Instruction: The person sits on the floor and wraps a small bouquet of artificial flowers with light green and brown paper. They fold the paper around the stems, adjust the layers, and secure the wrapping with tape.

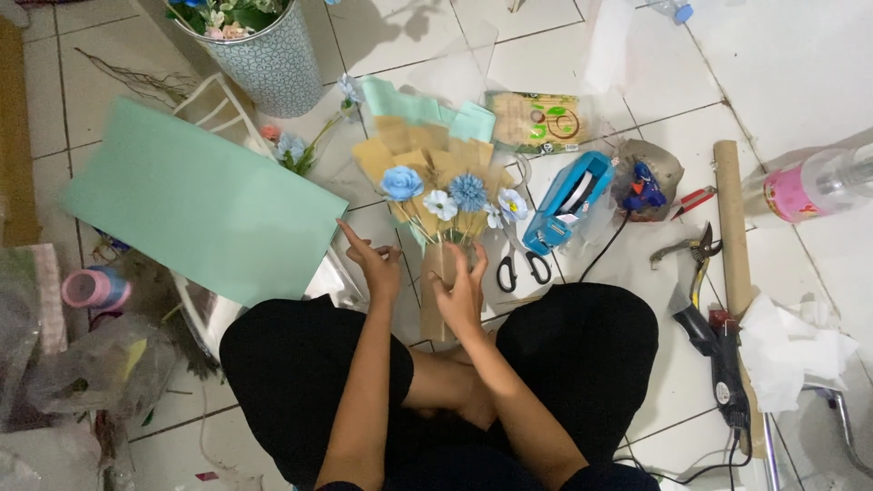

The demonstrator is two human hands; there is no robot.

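A bouquet [436, 195] of blue and white paper flowers in tan and mint wrapping lies on the white tile floor in front of my crossed legs. My right hand [462, 295] grips its tan wrapped stem. My left hand [373, 264] hovers just left of the stem, fingers apart, index finger pointing up, holding nothing.
A large mint paper sheet [200, 200] lies at left. Scissors [520, 265], a blue tape dispenser [568, 202], a glue gun [723, 364], pruners [696, 255], a cardboard tube [730, 218] and white tissue [787, 350] lie at right. A patterned flower bucket [268, 55] stands behind.
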